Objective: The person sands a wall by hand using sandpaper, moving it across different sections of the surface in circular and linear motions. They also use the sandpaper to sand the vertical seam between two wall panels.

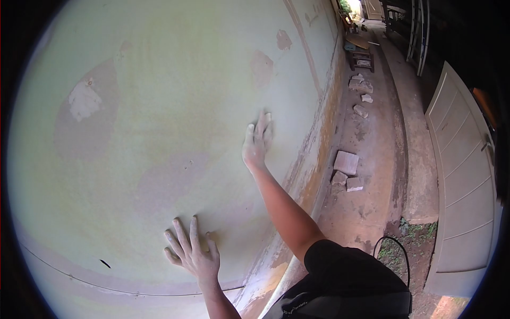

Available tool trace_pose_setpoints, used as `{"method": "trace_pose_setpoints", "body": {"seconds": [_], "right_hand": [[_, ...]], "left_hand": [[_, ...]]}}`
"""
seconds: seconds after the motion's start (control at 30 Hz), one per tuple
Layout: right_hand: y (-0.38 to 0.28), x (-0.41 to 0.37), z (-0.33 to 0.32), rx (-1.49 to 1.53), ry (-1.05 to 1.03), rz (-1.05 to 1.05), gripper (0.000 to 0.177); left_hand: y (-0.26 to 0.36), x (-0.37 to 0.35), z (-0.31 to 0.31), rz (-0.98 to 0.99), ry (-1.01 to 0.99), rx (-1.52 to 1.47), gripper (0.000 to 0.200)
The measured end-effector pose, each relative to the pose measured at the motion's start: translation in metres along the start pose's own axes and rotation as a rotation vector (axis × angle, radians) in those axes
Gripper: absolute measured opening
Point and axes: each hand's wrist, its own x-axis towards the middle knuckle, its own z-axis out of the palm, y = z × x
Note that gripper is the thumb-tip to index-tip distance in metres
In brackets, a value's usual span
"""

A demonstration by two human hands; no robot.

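Note:
A large pale green wall with pinkish patches fills the left and middle of the view. My left hand lies against its lower part, fingers spread and thumb out to the right, with whitish dust on the fingertips. Higher up and to the right, my right hand rests on the same surface, its fingers stretched upward and coated in pale dust. Those fingers are slightly blurred, and whatever may be under the palm is hidden. Near the left edge of the wall is a whitish rough patch.
A worn brownish strip runs along the wall's base. On the ground lie a square slab, broken chunks and more rubble. A pale panelled door stands at the right, and a ladder is at the back.

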Motion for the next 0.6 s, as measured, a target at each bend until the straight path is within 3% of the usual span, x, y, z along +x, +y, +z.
{"method": "trace_pose_setpoints", "body": {"seconds": [0.1, 0.27, 0.37, 0.43, 0.57, 0.6], "right_hand": [[-0.085, 0.03, 0.005, -0.031, -0.068, -0.034, 0.062], [-0.097, 0.046, 0.004, 0.05, -0.071, -0.091, 0.06], [-0.065, 0.045, -0.003, -0.017, -0.051, -0.049, 0.057], [0.003, 0.043, 0.003, 0.034, 0.022, -0.106, 0.057], [0.151, 0.003, 0.003, 0.028, 0.072, 0.069, 0.058], [0.148, 0.007, -0.002, 0.027, 0.076, 0.061, 0.058]], "left_hand": [[-0.001, 0.0, 0.006, -0.002, 0.047, 0.011, 0.055], [-0.003, 0.001, 0.014, 0.026, 0.152, 0.026, 0.048], [-0.002, 0.003, 0.018, 0.039, 0.218, 0.043, 0.044], [-0.004, 0.002, 0.019, 0.044, 0.25, 0.045, 0.043], [-0.005, 0.002, 0.025, 0.067, 0.294, 0.048, 0.041], [-0.006, 0.002, 0.024, 0.074, 0.296, 0.049, 0.04]]}}
